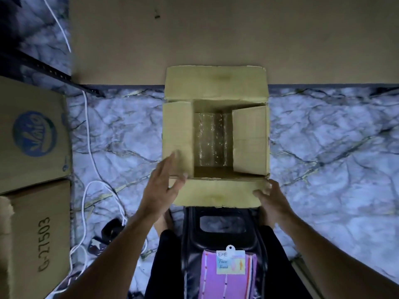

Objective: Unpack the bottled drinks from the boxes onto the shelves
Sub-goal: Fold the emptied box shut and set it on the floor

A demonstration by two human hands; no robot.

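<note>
Our left grip (164,184), fingers straight and apart, touches the cardboard box (216,83). Our right grip (269,197) rests on its near flap (216,194); we cannot tell its curl. Wrapped bottles (212,139) lie ahead and below, between both grips, seemingly lengthwise away.

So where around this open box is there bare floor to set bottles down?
Free: the marble floor right of the open box, up to the beige board. Crowded: the left, with a white cable and two closed boxes.
</note>
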